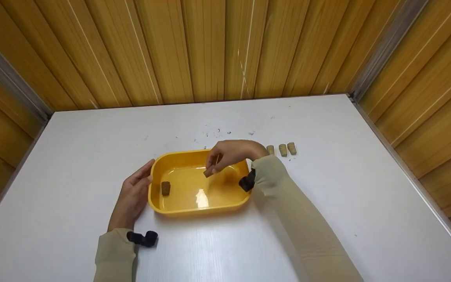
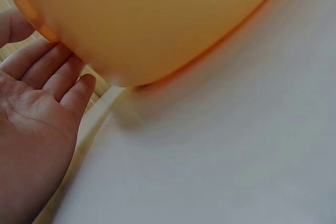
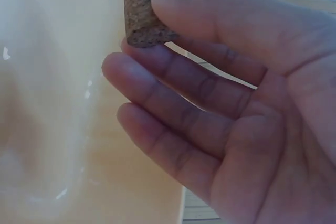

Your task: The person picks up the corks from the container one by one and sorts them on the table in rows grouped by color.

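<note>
A yellow plastic tray [image 1: 198, 212] with rounded corners lies on the table in the head view. My left hand [image 1: 133, 192] grips its left end, and in the left wrist view the thumb and fingers [image 2: 47, 69] are at the tray's edge. Over the inside of the tray, my right hand [image 1: 227, 153] pinches a cork stopper [image 1: 208, 171] between thumb and fingertips. The right wrist view shows this tapered, speckled brown cork [image 3: 142, 11] under the thumb, with the lower fingers loosely bent. Another cork [image 1: 165, 188] stands inside the tray near its left wall.
Right of the tray, beyond my right wrist, three corks [image 1: 283, 149] sit in a row, the leftmost partly hidden by the wrist. Dark specks mark the white table [image 1: 92, 164] behind the tray. Wood-patterned panels [image 1: 206, 51] rise at the back and sides.
</note>
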Demonstrator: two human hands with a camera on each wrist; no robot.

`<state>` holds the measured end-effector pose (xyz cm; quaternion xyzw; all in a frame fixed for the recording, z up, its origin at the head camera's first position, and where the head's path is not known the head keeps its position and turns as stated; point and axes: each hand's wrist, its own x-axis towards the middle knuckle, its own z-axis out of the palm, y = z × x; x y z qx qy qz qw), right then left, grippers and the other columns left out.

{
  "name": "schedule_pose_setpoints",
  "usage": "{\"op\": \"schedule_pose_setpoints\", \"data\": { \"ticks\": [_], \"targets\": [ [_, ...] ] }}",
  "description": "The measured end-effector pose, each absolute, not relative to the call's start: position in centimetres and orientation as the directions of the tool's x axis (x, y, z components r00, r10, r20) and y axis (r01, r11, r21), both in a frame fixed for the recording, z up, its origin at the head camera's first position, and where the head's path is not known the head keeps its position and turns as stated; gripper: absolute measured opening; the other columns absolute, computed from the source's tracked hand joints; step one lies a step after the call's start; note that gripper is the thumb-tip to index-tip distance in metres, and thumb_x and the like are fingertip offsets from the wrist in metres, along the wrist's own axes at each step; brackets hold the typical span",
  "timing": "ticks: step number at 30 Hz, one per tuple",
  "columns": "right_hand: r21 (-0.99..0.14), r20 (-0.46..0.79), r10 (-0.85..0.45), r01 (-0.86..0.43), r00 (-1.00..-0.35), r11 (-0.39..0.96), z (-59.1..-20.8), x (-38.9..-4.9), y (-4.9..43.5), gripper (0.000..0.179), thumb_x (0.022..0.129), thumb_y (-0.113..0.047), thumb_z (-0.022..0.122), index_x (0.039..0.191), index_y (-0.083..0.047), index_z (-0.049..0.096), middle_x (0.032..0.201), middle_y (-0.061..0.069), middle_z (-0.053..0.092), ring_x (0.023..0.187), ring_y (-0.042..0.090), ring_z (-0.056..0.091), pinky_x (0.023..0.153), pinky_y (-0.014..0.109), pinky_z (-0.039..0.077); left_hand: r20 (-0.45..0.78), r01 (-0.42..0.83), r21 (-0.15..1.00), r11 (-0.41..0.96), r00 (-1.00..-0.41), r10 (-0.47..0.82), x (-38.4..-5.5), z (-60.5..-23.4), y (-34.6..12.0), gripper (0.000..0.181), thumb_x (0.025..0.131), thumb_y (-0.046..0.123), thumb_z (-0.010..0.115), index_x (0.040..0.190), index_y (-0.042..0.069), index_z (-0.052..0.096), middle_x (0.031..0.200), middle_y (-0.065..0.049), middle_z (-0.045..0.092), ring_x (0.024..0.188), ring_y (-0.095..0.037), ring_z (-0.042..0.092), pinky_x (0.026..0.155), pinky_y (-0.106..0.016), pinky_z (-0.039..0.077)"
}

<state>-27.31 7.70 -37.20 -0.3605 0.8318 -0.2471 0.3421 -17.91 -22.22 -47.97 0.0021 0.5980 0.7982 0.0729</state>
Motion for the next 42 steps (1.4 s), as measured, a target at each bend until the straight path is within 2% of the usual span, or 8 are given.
{"op": "schedule_pose_setpoints", "data": {
  "ticks": [12, 22, 27, 29, 33, 36, 39, 42],
  "targets": [
    [-0.773, -0.262, -0.765, -0.347, -0.588, 0.531, -36.5, -27.5, 11.0, 0.023, 0.09, -0.017, 0.066, 0.112, -0.011, 0.069, 0.109, 0.001, 0.073, 0.101, 0.017, 0.065, 0.093, 0.031, 0.054, -0.095, -0.122, 0.956, -0.266, -0.989, 0.113, -17.8, -47.9, -22.3, 0.054, 0.097, 0.009, 0.05, 0.149, 0.009, 0.035, 0.157, -0.002, 0.031, 0.144, -0.014, 0.031, 0.107, -0.018, 0.039],
    [-0.814, -0.094, -0.724, -0.365, -0.684, 0.451, -36.7, -27.1, 14.4, 0.028, 0.093, -0.017, 0.062, 0.117, -0.003, 0.065, 0.113, 0.008, 0.069, 0.106, 0.023, 0.063, 0.099, 0.038, 0.051, -0.071, -0.105, 0.942, -0.318, -0.991, 0.117, -17.9, -48.0, -22.2, 0.055, 0.097, 0.003, 0.048, 0.149, 0.004, 0.031, 0.158, -0.006, 0.027, 0.134, -0.001, 0.042, 0.108, -0.019, 0.038],
    [-0.825, -0.06, -0.672, -0.342, -0.738, 0.449, -37.2, -26.8, 16.1, 0.029, 0.093, -0.019, 0.062, 0.119, -0.005, 0.066, 0.116, 0.009, 0.064, 0.109, 0.023, 0.061, 0.103, 0.039, 0.049, -0.073, -0.108, 0.943, -0.315, -0.99, 0.122, -17.9, -48.0, -22.2, 0.055, 0.097, 0.004, 0.048, 0.149, 0.005, 0.032, 0.158, -0.005, 0.029, 0.132, -0.001, 0.044, 0.108, -0.02, 0.039],
    [-0.828, -0.048, -0.652, -0.335, -0.757, 0.449, -37.4, -26.6, 16.8, 0.029, 0.093, -0.019, 0.062, 0.12, -0.007, 0.065, 0.115, 0.009, 0.067, 0.106, 0.021, 0.062, 0.101, 0.037, 0.05, -0.073, -0.108, 0.944, -0.313, -0.99, 0.124, -17.9, -48.0, -22.2, 0.055, 0.097, 0.005, 0.048, 0.149, 0.005, 0.032, 0.158, -0.006, 0.028, 0.133, -0.002, 0.043, 0.108, -0.02, 0.039],
    [-0.84, -0.023, -0.624, -0.323, -0.781, 0.435, -38.0, -26.3, 18.1, 0.03, 0.093, -0.018, 0.062, 0.122, -0.01, 0.063, 0.11, 0.01, 0.071, 0.089, 0.017, 0.063, 0.083, 0.029, 0.055, -0.076, -0.111, 0.943, -0.315, -0.99, 0.121, -17.8, -48.1, -22.2, 0.054, 0.097, 0.004, 0.047, 0.149, 0.005, 0.033, 0.158, -0.006, 0.028, 0.133, -0.002, 0.043, 0.108, -0.02, 0.039],
    [-0.85, -0.029, -0.604, -0.298, -0.796, 0.434, -38.4, -26.0, 18.9, 0.028, 0.093, -0.018, 0.062, 0.12, -0.01, 0.063, 0.106, 0.012, 0.071, 0.084, 0.024, 0.064, 0.071, 0.03, 0.057, -0.076, -0.11, 0.943, -0.315, -0.99, 0.118, -17.9, -48.1, -22.2, 0.054, 0.097, 0.004, 0.048, 0.149, 0.005, 0.033, 0.158, -0.006, 0.028, 0.133, -0.002, 0.043, 0.109, -0.019, 0.038],
    [-0.853, -0.05, -0.573, -0.263, -0.818, 0.45, -38.8, -25.7, 19.7, 0.025, 0.093, -0.02, 0.062, 0.117, -0.012, 0.064, 0.103, 0.011, 0.071, 0.092, 0.032, 0.066, 0.077, 0.036, 0.058, -0.07, -0.103, 0.946, -0.307, -0.991, 0.116, -17.8, -48.1, -22.2, 0.054, 0.097, 0.004, 0.048, 0.149, 0.004, 0.033, 0.158, -0.006, 0.028, 0.136, -0.005, 0.04, 0.109, -0.019, 0.038],
    [-0.845, -0.048, -0.546, -0.257, -0.837, 0.469, -39.3, -25.5, 20.5, 0.025, 0.093, -0.022, 0.063, 0.116, -0.013, 0.065, 0.106, 0.01, 0.07, 0.099, 0.031, 0.065, 0.086, 0.037, 0.057, -0.066, -0.098, 0.948, -0.302, -0.991, 0.116, -17.8, -48.1, -22.2, 0.054, 0.097, 0.005, 0.048, 0.149, 0.005, 0.033, 0.158, -0.005, 0.028, 0.138, -0.006, 0.038, 0.109, -0.019, 0.038]
  ]
}}
